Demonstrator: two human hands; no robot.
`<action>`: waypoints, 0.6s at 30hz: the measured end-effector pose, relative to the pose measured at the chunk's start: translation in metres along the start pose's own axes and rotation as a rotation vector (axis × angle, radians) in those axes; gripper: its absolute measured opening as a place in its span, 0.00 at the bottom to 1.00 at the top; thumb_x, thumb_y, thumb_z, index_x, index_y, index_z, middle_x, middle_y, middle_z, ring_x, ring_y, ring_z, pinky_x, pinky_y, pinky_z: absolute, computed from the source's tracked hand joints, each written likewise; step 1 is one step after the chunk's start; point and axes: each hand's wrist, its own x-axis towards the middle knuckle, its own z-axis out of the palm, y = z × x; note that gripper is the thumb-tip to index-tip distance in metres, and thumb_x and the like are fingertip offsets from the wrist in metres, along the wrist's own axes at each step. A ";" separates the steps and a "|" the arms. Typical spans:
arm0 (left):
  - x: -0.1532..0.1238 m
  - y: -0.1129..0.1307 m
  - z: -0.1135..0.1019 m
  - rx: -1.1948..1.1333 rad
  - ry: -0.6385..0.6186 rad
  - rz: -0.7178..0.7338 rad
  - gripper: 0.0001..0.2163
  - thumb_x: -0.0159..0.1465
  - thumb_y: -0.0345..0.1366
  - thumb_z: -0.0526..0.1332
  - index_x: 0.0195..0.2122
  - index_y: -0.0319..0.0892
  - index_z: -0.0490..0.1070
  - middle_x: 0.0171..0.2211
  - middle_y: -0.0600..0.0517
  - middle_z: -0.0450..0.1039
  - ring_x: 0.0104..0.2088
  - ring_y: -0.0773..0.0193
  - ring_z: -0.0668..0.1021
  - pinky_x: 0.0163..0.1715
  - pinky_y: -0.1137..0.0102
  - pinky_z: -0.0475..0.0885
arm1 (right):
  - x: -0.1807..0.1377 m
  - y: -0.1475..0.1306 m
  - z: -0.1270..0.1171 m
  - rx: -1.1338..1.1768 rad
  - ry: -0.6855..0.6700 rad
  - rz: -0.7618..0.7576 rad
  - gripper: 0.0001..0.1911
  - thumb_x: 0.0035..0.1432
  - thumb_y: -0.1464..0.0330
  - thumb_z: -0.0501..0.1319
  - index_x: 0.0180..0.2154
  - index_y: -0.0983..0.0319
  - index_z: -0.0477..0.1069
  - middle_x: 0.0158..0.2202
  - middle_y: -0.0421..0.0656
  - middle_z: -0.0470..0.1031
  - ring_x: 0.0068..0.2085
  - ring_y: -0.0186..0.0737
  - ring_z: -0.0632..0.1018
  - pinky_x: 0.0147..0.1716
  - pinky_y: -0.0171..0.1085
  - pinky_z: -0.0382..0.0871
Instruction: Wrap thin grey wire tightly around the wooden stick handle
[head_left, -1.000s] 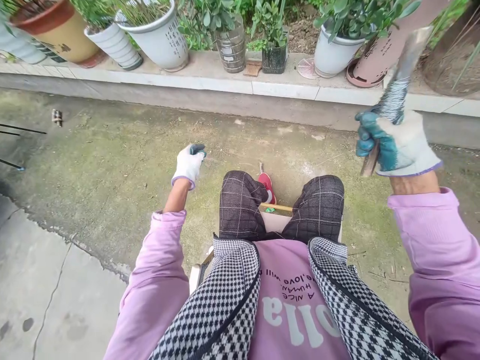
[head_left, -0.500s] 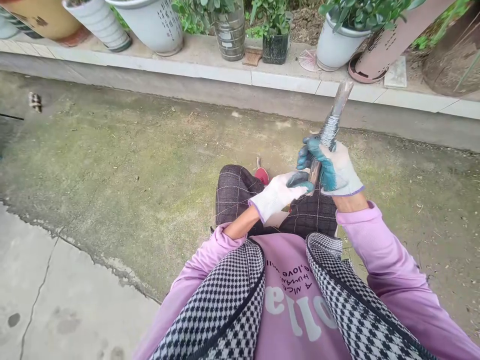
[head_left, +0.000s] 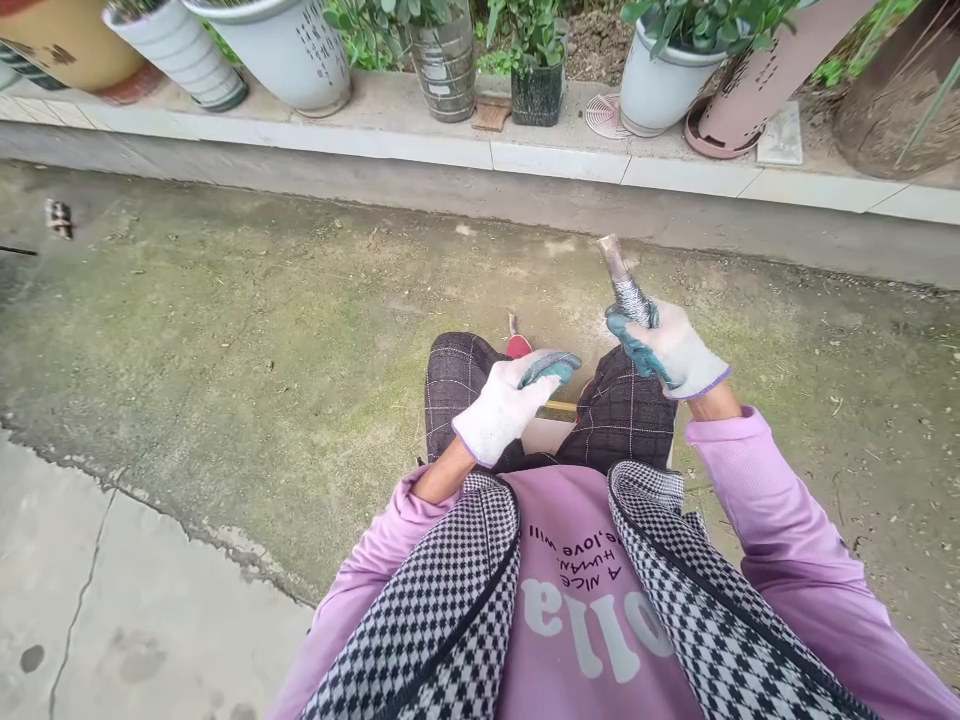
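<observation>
Silvery windings (head_left: pixel 631 299) circled the stick (head_left: pixel 614 259) that our right hand (head_left: pixel 675 350) clamped at one o'clock, its bare far end tilted towards eleven. Our left hand (head_left: pixel 510 402) hung apart from it at eleven o'clock, fingers curled, and we could not tell whether they held anything. Beyond, at twelve, a black pot (head_left: pixel 537 96) stood on the ledge (head_left: pixel 556 163).

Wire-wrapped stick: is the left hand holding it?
No, the right hand grips the wire-wrapped stick, and a gap separates the left hand from it.
</observation>
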 end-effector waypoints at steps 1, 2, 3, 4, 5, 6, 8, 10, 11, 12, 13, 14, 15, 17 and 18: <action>-0.003 -0.001 -0.001 0.021 -0.011 0.010 0.14 0.70 0.44 0.70 0.47 0.40 0.89 0.44 0.46 0.89 0.43 0.59 0.85 0.48 0.68 0.80 | -0.001 0.000 -0.004 0.043 -0.033 0.014 0.26 0.47 0.53 0.81 0.41 0.59 0.76 0.24 0.33 0.67 0.21 0.29 0.62 0.16 0.33 0.55; -0.006 -0.003 -0.003 0.021 -0.002 0.007 0.15 0.70 0.45 0.70 0.48 0.40 0.89 0.42 0.46 0.89 0.41 0.60 0.84 0.45 0.69 0.79 | -0.002 0.000 -0.007 0.090 -0.065 0.024 0.29 0.46 0.53 0.82 0.44 0.60 0.77 0.25 0.33 0.67 0.21 0.29 0.62 0.17 0.34 0.55; -0.007 -0.006 -0.004 -0.002 0.021 -0.011 0.16 0.70 0.46 0.70 0.49 0.40 0.89 0.39 0.48 0.87 0.37 0.62 0.82 0.39 0.71 0.77 | -0.003 -0.001 -0.011 0.130 -0.090 0.027 0.33 0.45 0.54 0.83 0.48 0.61 0.78 0.25 0.32 0.67 0.22 0.30 0.63 0.18 0.34 0.57; -0.008 -0.010 -0.004 -0.045 0.059 -0.036 0.17 0.70 0.47 0.70 0.50 0.40 0.89 0.35 0.50 0.85 0.32 0.65 0.79 0.34 0.72 0.74 | -0.003 -0.001 -0.014 0.159 -0.106 0.028 0.36 0.44 0.55 0.83 0.51 0.62 0.79 0.26 0.32 0.68 0.23 0.30 0.64 0.19 0.35 0.58; -0.009 -0.014 -0.005 -0.100 0.107 -0.056 0.18 0.69 0.48 0.71 0.51 0.40 0.88 0.32 0.52 0.82 0.28 0.67 0.75 0.29 0.73 0.70 | -0.003 0.000 -0.017 0.180 -0.108 0.028 0.38 0.42 0.57 0.84 0.52 0.62 0.79 0.26 0.32 0.68 0.23 0.31 0.65 0.20 0.35 0.60; -0.009 -0.019 -0.005 -0.159 0.153 -0.066 0.19 0.68 0.49 0.72 0.50 0.40 0.88 0.29 0.53 0.79 0.25 0.69 0.71 0.27 0.73 0.67 | -0.002 0.001 -0.021 0.201 -0.102 0.028 0.39 0.40 0.58 0.84 0.53 0.63 0.79 0.26 0.32 0.69 0.24 0.31 0.67 0.21 0.35 0.62; -0.007 -0.027 -0.006 -0.259 0.220 -0.061 0.19 0.64 0.50 0.75 0.47 0.39 0.87 0.27 0.55 0.75 0.23 0.72 0.68 0.24 0.74 0.64 | 0.000 0.004 -0.027 0.249 -0.076 0.017 0.40 0.39 0.61 0.84 0.55 0.62 0.79 0.28 0.32 0.71 0.25 0.32 0.69 0.23 0.35 0.66; -0.004 -0.033 -0.010 -0.318 0.261 -0.055 0.20 0.60 0.51 0.77 0.42 0.39 0.85 0.24 0.56 0.74 0.20 0.73 0.65 0.20 0.75 0.59 | 0.002 0.008 -0.032 0.296 -0.062 -0.002 0.40 0.39 0.63 0.83 0.56 0.61 0.80 0.29 0.33 0.74 0.26 0.32 0.70 0.24 0.35 0.68; -0.001 -0.035 -0.014 -0.342 0.281 -0.058 0.20 0.59 0.51 0.77 0.40 0.39 0.84 0.22 0.57 0.72 0.18 0.74 0.63 0.18 0.74 0.56 | 0.003 0.010 -0.034 0.313 -0.065 -0.007 0.40 0.39 0.63 0.83 0.56 0.61 0.80 0.31 0.35 0.75 0.27 0.33 0.72 0.25 0.35 0.69; 0.001 -0.037 -0.018 -0.366 0.307 -0.062 0.20 0.58 0.52 0.77 0.38 0.40 0.83 0.19 0.59 0.69 0.16 0.74 0.61 0.16 0.74 0.54 | 0.003 0.012 -0.036 0.324 -0.071 -0.005 0.39 0.39 0.63 0.83 0.55 0.61 0.80 0.32 0.36 0.77 0.28 0.33 0.73 0.25 0.35 0.69; 0.003 -0.038 -0.023 -0.389 0.339 -0.065 0.19 0.58 0.52 0.77 0.37 0.41 0.82 0.17 0.61 0.65 0.14 0.73 0.59 0.15 0.74 0.52 | 0.003 0.014 -0.037 0.328 -0.076 0.003 0.38 0.39 0.63 0.83 0.54 0.60 0.81 0.33 0.37 0.79 0.28 0.33 0.74 0.24 0.35 0.69; 0.004 -0.039 -0.028 -0.408 0.373 -0.066 0.19 0.58 0.52 0.77 0.37 0.41 0.81 0.15 0.63 0.61 0.13 0.73 0.57 0.14 0.74 0.51 | 0.002 0.016 -0.038 0.325 -0.074 0.016 0.37 0.39 0.63 0.83 0.53 0.60 0.81 0.34 0.38 0.80 0.28 0.33 0.74 0.24 0.35 0.68; 0.005 -0.040 -0.033 -0.418 0.402 -0.068 0.18 0.57 0.51 0.77 0.36 0.42 0.81 0.14 0.64 0.58 0.13 0.73 0.56 0.13 0.74 0.51 | 0.003 0.018 -0.038 0.314 -0.063 0.028 0.35 0.39 0.63 0.84 0.51 0.60 0.82 0.35 0.39 0.81 0.28 0.33 0.74 0.24 0.34 0.68; 0.003 -0.042 -0.039 -0.404 0.426 -0.080 0.17 0.57 0.50 0.76 0.37 0.42 0.80 0.14 0.64 0.57 0.13 0.73 0.56 0.13 0.74 0.52 | 0.005 0.022 -0.036 0.276 -0.010 0.036 0.32 0.37 0.63 0.84 0.46 0.61 0.81 0.34 0.40 0.81 0.27 0.33 0.74 0.24 0.34 0.68; 0.000 -0.044 -0.041 -0.383 0.410 -0.090 0.17 0.58 0.50 0.75 0.38 0.42 0.81 0.14 0.64 0.58 0.13 0.72 0.57 0.13 0.75 0.53 | 0.008 0.025 -0.036 0.252 0.026 0.030 0.30 0.36 0.62 0.83 0.43 0.61 0.80 0.33 0.41 0.81 0.27 0.33 0.74 0.24 0.34 0.68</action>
